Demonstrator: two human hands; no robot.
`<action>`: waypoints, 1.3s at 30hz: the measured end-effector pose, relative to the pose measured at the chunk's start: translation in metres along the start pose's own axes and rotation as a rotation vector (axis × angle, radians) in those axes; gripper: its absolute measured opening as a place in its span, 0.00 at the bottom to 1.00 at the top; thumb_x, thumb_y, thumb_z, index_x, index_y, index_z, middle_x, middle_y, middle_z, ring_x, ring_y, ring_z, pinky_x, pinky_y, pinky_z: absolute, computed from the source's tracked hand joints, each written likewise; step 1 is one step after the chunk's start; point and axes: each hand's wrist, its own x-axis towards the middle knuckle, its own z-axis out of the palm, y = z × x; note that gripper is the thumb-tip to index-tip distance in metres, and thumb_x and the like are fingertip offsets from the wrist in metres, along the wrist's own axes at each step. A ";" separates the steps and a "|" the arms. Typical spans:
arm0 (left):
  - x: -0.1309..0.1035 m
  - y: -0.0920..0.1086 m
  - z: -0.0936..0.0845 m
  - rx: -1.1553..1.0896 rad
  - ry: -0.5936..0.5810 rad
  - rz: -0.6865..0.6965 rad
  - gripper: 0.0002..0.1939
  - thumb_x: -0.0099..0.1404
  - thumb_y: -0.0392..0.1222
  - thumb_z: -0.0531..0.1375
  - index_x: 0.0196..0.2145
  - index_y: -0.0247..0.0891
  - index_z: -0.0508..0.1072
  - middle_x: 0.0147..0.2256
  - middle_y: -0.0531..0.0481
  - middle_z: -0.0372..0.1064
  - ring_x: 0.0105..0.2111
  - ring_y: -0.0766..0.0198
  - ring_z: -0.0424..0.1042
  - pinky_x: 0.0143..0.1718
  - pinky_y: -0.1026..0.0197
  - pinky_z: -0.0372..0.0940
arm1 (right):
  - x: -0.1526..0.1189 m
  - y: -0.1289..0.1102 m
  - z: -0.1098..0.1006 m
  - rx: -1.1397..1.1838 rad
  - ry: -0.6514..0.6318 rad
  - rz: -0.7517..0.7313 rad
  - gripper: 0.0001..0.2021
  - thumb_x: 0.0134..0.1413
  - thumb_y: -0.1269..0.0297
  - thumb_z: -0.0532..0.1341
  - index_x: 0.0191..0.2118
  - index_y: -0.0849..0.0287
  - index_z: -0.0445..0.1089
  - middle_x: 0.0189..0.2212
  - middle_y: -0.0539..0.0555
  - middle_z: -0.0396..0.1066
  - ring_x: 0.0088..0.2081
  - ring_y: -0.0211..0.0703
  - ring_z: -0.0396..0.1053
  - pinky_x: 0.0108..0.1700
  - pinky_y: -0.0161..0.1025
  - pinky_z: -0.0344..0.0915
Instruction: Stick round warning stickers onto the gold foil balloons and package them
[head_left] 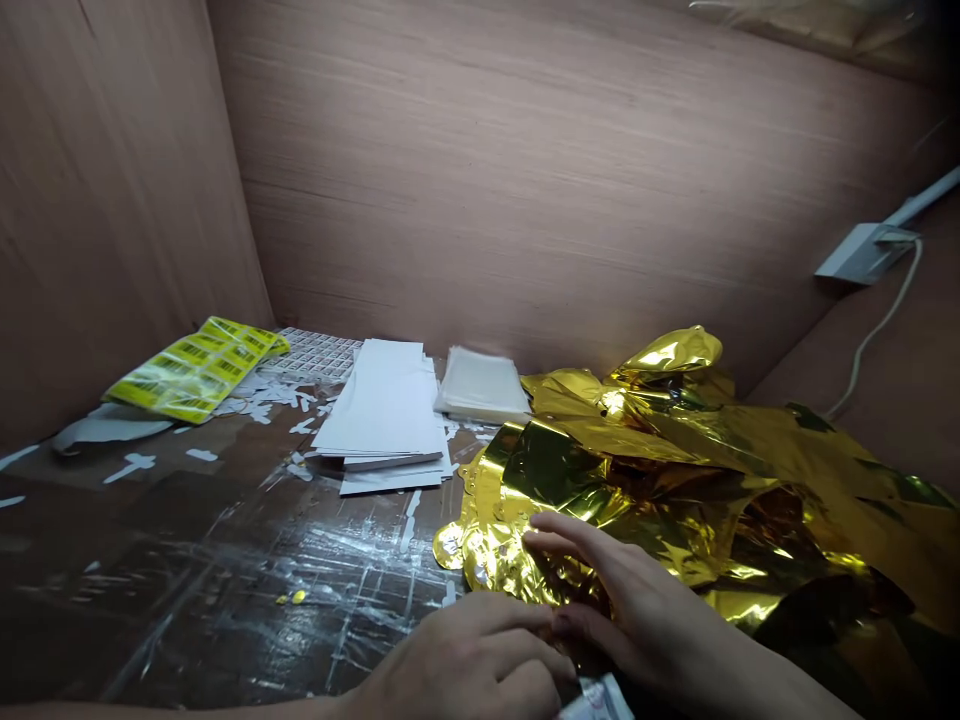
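Note:
A pile of shiny gold foil pieces (705,480), which look like flat, uninflated foil balloons, spreads across the right side of the table. My right hand (622,590) lies over the pile's near left part, its fingers stretched out and its thumb apart, close to my left fingers. At the bottom middle is my left hand (480,650), fingers curled in and back of the hand up. Whatever those fingers hold is hidden. Just beyond them, a small white and bluish printed piece (600,700) shows at the lower edge, partly cut off.
White cards (386,400) lie stacked in the middle, beside a pile of clear plastic sleeves (484,383). Yellow barcode labels (199,370) and a sheet of small printed labels (319,355) lie at left. Wooden panels (487,180) enclose the table; a socket box (862,253) hangs right.

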 end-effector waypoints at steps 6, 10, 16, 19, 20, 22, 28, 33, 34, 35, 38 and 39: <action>-0.004 -0.002 -0.004 0.352 0.082 -0.134 0.13 0.75 0.39 0.55 0.32 0.37 0.72 0.55 0.38 0.75 0.53 0.47 0.75 0.56 0.42 0.70 | -0.005 0.019 -0.012 0.049 -0.004 0.137 0.30 0.62 0.65 0.64 0.67 0.44 0.55 0.63 0.54 0.71 0.64 0.53 0.68 0.64 0.59 0.66; -0.005 -0.003 -0.008 0.401 -0.041 -0.244 0.11 0.74 0.39 0.54 0.35 0.37 0.73 0.55 0.33 0.73 0.55 0.43 0.73 0.52 0.39 0.71 | -0.008 0.041 -0.026 0.041 0.009 0.135 0.29 0.63 0.65 0.64 0.66 0.44 0.55 0.62 0.54 0.72 0.62 0.54 0.70 0.62 0.59 0.67; -0.005 -0.008 -0.005 0.442 -0.091 -0.206 0.08 0.72 0.37 0.56 0.34 0.38 0.72 0.56 0.34 0.72 0.59 0.42 0.70 0.55 0.38 0.69 | 0.011 0.025 -0.026 0.055 0.174 -0.013 0.26 0.60 0.76 0.57 0.62 0.49 0.62 0.56 0.54 0.76 0.59 0.50 0.73 0.62 0.54 0.66; -0.007 -0.011 -0.003 0.483 -0.095 -0.181 0.05 0.72 0.37 0.57 0.38 0.39 0.74 0.57 0.35 0.72 0.62 0.43 0.68 0.57 0.40 0.68 | 0.033 0.000 -0.008 0.212 0.215 -0.067 0.25 0.59 0.71 0.63 0.60 0.52 0.63 0.57 0.56 0.74 0.58 0.49 0.72 0.61 0.50 0.67; -0.008 -0.012 -0.002 0.500 -0.091 -0.179 0.05 0.72 0.37 0.58 0.38 0.39 0.74 0.57 0.36 0.72 0.62 0.44 0.68 0.58 0.41 0.67 | 0.040 -0.005 -0.002 0.234 0.171 -0.057 0.30 0.55 0.69 0.68 0.62 0.53 0.62 0.56 0.57 0.74 0.56 0.50 0.72 0.59 0.49 0.69; -0.010 -0.013 -0.002 0.531 -0.068 -0.180 0.07 0.73 0.38 0.57 0.36 0.39 0.73 0.57 0.35 0.72 0.60 0.47 0.70 0.58 0.43 0.67 | 0.048 -0.006 0.005 0.261 0.121 -0.017 0.36 0.49 0.67 0.73 0.63 0.53 0.61 0.54 0.56 0.74 0.52 0.50 0.74 0.55 0.47 0.70; -0.014 -0.017 0.004 0.595 -0.070 -0.162 0.09 0.72 0.40 0.60 0.32 0.39 0.71 0.52 0.36 0.76 0.59 0.46 0.70 0.57 0.43 0.67 | 0.042 0.019 -0.005 0.223 0.127 0.092 0.33 0.52 0.67 0.72 0.62 0.52 0.60 0.57 0.58 0.73 0.56 0.53 0.72 0.60 0.52 0.66; -0.015 -0.015 0.008 0.631 -0.058 -0.183 0.12 0.73 0.38 0.56 0.30 0.38 0.70 0.50 0.32 0.76 0.59 0.44 0.70 0.55 0.40 0.67 | 0.040 0.041 -0.014 0.191 0.164 0.092 0.34 0.52 0.67 0.71 0.62 0.51 0.59 0.61 0.60 0.69 0.62 0.56 0.68 0.65 0.57 0.62; -0.015 -0.013 0.007 0.628 -0.075 -0.193 0.12 0.73 0.37 0.55 0.30 0.38 0.70 0.48 0.33 0.77 0.59 0.45 0.71 0.56 0.39 0.67 | 0.040 0.044 -0.015 0.182 0.169 0.096 0.35 0.52 0.67 0.71 0.63 0.51 0.59 0.62 0.60 0.69 0.62 0.56 0.68 0.65 0.57 0.62; -0.016 -0.012 0.005 0.616 -0.091 -0.202 0.12 0.73 0.35 0.54 0.31 0.38 0.71 0.46 0.35 0.78 0.59 0.46 0.71 0.57 0.40 0.66 | 0.039 0.047 -0.016 0.174 0.174 0.096 0.35 0.52 0.67 0.71 0.63 0.51 0.58 0.63 0.60 0.68 0.63 0.56 0.68 0.66 0.58 0.61; -0.019 -0.007 -0.002 0.556 -0.087 -0.241 0.12 0.72 0.31 0.54 0.31 0.39 0.71 0.41 0.42 0.79 0.56 0.49 0.74 0.61 0.43 0.63 | 0.035 0.053 -0.019 0.148 0.204 0.042 0.33 0.53 0.69 0.70 0.62 0.50 0.59 0.66 0.59 0.65 0.65 0.54 0.66 0.67 0.57 0.62; -0.018 -0.006 -0.005 0.543 -0.092 -0.265 0.12 0.71 0.31 0.54 0.31 0.39 0.72 0.42 0.42 0.79 0.55 0.49 0.74 0.62 0.43 0.63 | 0.033 0.054 -0.019 0.131 0.215 0.001 0.31 0.55 0.69 0.69 0.62 0.49 0.60 0.67 0.59 0.64 0.66 0.53 0.65 0.68 0.56 0.61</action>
